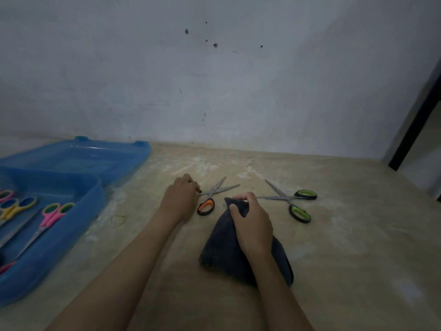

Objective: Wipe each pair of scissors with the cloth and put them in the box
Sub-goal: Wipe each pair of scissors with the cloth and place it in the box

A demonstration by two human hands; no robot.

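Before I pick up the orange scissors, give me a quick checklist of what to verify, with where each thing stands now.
1. Left hand on the orange-handled scissors: cannot tell; fingers curl at one handle loop, grip hidden.
2. Cloth ready: ok, right hand grips it.
3. Blades closed for safe lifting: not ok, they lie spread open.
4. Green-handled scissors out of the way: ok, apart to the right, also open.
5. Blue box open to receive: ok, lid back, coloured scissors already inside.
6. Room left in the box: cannot tell, part is out of frame.
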